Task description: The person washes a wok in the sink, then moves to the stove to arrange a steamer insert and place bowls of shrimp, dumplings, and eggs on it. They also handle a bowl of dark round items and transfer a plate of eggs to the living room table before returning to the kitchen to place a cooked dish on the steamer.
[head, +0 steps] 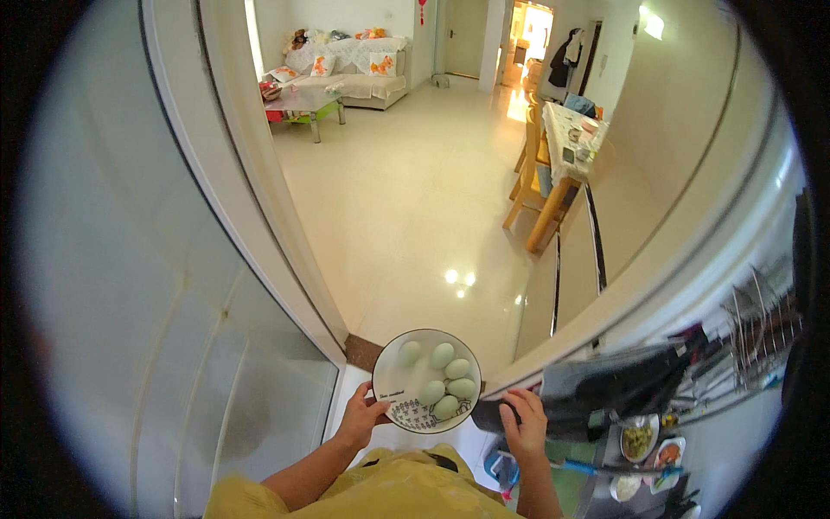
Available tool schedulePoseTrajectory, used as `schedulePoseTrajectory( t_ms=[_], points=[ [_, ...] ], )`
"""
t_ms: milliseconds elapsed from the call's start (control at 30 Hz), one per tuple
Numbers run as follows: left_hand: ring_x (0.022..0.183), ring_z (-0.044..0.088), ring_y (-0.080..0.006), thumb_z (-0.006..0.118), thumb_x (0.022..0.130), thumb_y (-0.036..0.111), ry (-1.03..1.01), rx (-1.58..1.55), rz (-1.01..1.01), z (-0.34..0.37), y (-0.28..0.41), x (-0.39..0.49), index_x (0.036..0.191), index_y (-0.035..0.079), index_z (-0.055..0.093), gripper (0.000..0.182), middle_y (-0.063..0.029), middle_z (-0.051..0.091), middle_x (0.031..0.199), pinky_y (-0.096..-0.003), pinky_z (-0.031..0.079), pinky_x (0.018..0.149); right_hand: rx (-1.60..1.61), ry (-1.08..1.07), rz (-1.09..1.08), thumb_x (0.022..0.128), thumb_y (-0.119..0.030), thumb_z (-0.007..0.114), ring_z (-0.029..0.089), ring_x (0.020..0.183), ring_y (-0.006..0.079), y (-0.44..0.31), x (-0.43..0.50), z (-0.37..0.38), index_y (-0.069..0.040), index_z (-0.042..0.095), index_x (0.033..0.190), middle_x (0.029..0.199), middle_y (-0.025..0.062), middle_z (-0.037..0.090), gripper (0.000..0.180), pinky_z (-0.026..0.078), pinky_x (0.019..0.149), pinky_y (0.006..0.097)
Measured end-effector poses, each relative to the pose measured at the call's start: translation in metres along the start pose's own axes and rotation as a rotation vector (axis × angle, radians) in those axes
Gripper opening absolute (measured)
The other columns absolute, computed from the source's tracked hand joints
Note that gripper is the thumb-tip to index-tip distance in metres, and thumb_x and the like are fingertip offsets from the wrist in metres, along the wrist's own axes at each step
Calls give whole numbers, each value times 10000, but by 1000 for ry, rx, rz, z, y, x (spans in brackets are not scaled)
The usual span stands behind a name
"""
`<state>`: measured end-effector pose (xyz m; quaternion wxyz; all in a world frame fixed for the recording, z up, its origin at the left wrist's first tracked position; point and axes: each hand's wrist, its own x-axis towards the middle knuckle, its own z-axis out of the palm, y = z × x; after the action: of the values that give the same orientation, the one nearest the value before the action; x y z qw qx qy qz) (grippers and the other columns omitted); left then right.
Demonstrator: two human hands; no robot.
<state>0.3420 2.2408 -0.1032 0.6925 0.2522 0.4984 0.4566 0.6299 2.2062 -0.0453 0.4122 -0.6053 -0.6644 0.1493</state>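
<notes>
My left hand (363, 415) grips the left rim of a round white plate (405, 383) with a dark edge and a black printed pattern. Several pale green eggs (443, 355) lie on the plate, most of them on its right half. To the right of the plate, apart from it, is my right hand (524, 422), its fingers bent beside a dark object (487, 415); whether it touches or grips that object cannot be made out.
A doorway frame (305, 272) and frosted panel stand at left. Dishes of food (639, 440) rest on a dark counter at lower right, near a wire rack (758, 318). Beyond the doorway are a dining table (561, 123), wooden chairs (532, 175), a glass coffee table (305, 100) and a sofa (382, 87).
</notes>
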Motion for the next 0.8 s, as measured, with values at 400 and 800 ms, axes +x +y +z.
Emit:
schedulePoseTrajectory(
  t_ms=[400, 800],
  points=[
    [901, 627, -250, 534, 807, -68, 205, -245, 55, -29, 95, 243, 1214, 17, 409, 434, -136, 567, 1095, -382, 587, 691, -158, 102, 171, 852, -138, 573, 595, 835, 309, 142, 216, 92, 26, 635, 880, 902, 163, 619, 178, 472, 760, 362],
    [871, 638, -259, 529, 798, -68, 423, -453, 224, -46, 248, 461, 1189, 31, 409, 421, -147, 598, 1016, -406, 590, 711, -75, -88, -135, 858, -139, 597, 610, 855, 300, 108, 581, 233, 4, 644, 908, 932, 146, 629, 159, 481, 757, 367]
  ],
)
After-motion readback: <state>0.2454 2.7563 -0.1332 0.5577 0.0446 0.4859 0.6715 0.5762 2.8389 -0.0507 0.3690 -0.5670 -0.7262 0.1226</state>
